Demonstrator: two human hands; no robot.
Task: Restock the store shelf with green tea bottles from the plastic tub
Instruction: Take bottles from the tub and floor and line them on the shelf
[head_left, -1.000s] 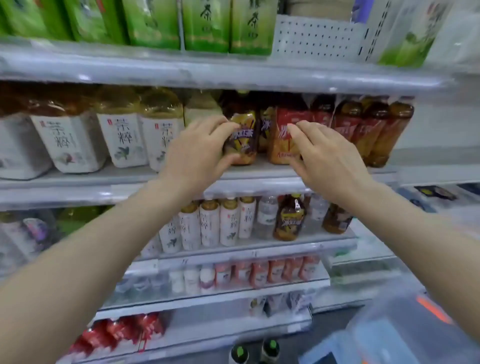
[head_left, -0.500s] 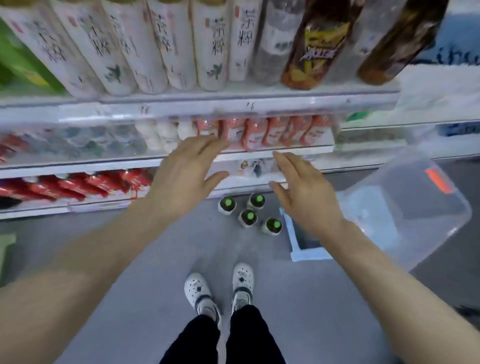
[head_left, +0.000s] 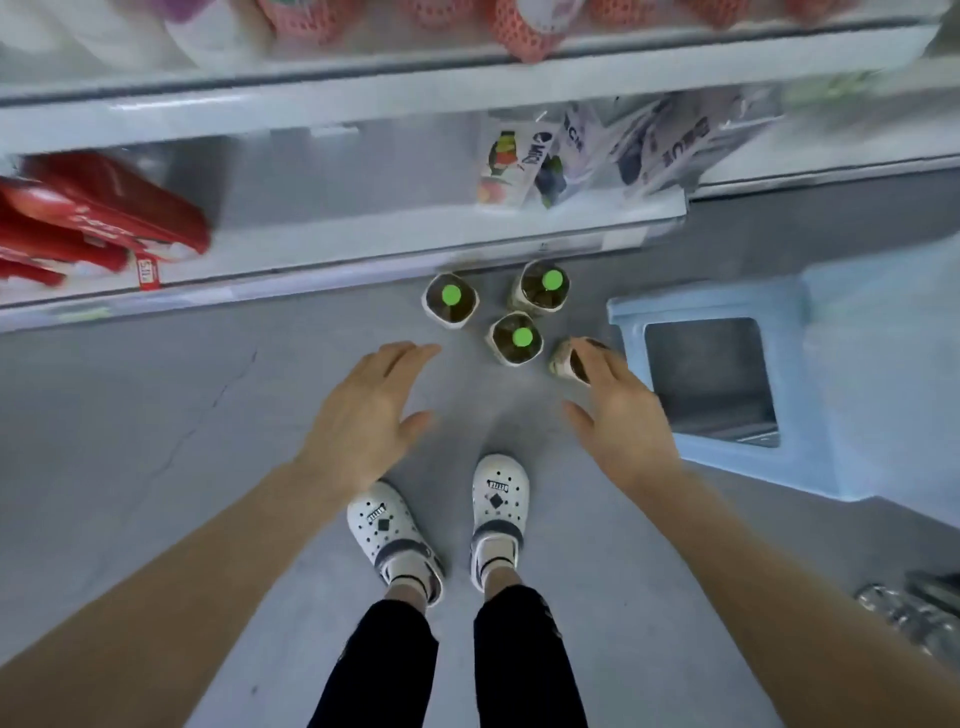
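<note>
A pale blue plastic tub sits on the floor at the right, tipped so its opening faces up toward the camera; inside it only a grey bottom shows. Just left of the tub, four green tea bottles stand upright on the floor in a tight cluster, close against the lowest store shelf. Three show bright green caps: one at the left, one at the back and one in front. The fourth bottle is partly hidden under the right hand.

Both hands hang over the floor with fingers straight and spread, holding nothing. The left hand is near the cluster but apart from it. Whether the right fingers touch the fourth bottle cannot be told.

The lowest shelf carries red packs at the left and printed drink cartons toward the right. The floor is smooth grey with a thin crack. The person stands in white clogs and black trousers
</note>
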